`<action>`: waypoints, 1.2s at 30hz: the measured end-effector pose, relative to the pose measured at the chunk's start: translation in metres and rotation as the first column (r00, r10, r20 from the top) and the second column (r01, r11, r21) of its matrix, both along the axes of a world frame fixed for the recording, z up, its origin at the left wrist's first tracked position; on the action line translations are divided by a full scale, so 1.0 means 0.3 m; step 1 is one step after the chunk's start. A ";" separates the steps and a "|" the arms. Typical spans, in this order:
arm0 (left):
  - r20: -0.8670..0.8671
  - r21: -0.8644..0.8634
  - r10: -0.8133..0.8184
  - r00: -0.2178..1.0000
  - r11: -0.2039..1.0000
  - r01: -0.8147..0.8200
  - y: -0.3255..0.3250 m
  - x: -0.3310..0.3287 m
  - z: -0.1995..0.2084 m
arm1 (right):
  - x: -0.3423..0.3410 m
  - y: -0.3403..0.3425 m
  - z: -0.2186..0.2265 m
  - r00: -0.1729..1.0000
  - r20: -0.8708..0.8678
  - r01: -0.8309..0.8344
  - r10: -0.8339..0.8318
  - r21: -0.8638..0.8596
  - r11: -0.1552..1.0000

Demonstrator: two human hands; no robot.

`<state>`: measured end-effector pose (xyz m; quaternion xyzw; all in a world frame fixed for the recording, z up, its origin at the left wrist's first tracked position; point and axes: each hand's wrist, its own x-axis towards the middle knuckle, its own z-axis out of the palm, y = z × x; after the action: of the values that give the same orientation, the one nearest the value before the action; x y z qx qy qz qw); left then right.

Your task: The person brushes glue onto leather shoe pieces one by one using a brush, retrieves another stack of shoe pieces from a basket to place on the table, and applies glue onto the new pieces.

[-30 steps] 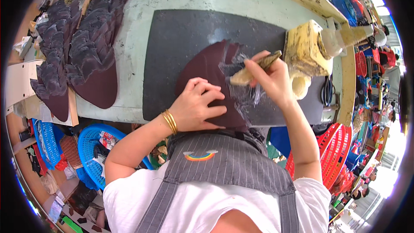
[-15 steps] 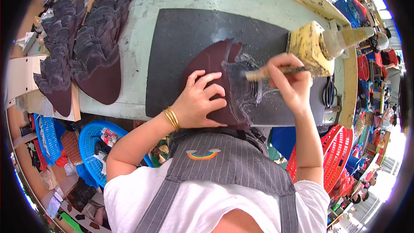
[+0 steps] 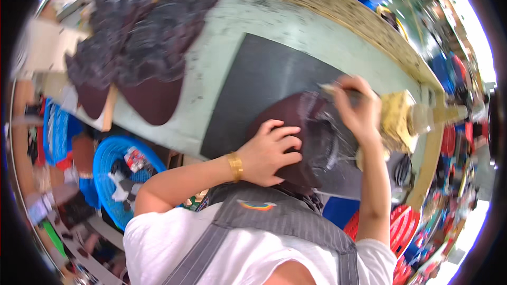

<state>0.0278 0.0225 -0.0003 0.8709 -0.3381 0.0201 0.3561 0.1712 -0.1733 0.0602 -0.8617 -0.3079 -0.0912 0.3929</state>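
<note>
My left hand (image 3: 270,154) lies with fingers spread on a dark maroon, curved sheet piece (image 3: 272,112), pressing it to a black mat (image 3: 264,63). The piece looks like leather; its right-hand edge is dark and streaked with shiny, stringy wet stuff (image 3: 334,142) that looks like glue. Held in my closed right hand (image 3: 362,110) is a brush (image 3: 328,88), its tip blurred at the far end of that edge. Close to the right of this hand stands a yellow, stained pot (image 3: 396,119) with a translucent nozzle-shaped top (image 3: 435,119).
Overlapping maroon pieces with dark edges (image 3: 153,47) lie in two rows at the far left, a wooden strip (image 3: 110,108) beneath them. A wooden ledge (image 3: 338,13) borders the pale green table (image 3: 248,10). Blue (image 3: 100,179) and red baskets (image 3: 405,227) stand below the near edge.
My view has turned, shifting the table in the picture. The brush in my right hand has moved from the middle of the streaked edge to its far end. My left hand still presses the piece.
</note>
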 end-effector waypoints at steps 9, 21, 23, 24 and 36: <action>-0.559 -0.617 0.258 0.788 0.505 -0.604 0.123 0.002 0.083 | -0.533 -0.067 0.030 0.915 -0.392 -0.253 0.100 -0.362 0.897; 0.694 -0.005 0.706 -0.144 -0.195 -0.981 0.964 -0.438 0.047 | -0.501 -0.219 0.085 0.929 -0.351 0.062 -0.115 -0.159 0.985; 0.721 0.161 0.691 -0.048 -0.234 -0.959 1.086 -0.436 -0.050 | -0.500 -0.255 0.110 0.911 -0.381 0.121 -0.158 -0.121 0.985; 0.715 0.178 0.699 -0.011 -0.197 -0.964 1.095 -0.418 -0.059 | -0.507 -0.280 0.118 0.902 -0.384 0.163 -0.197 -0.119 0.979; 0.069 0.248 -0.091 0.993 0.966 0.072 -0.044 -0.034 0.042 | -0.402 -0.574 0.057 0.722 -0.362 0.687 -0.590 0.268 0.676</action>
<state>0.0175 0.0093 0.0124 0.8920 -0.3874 -0.0018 0.2328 0.0505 -0.3454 0.0774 -0.8242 0.0903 -0.1748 0.5311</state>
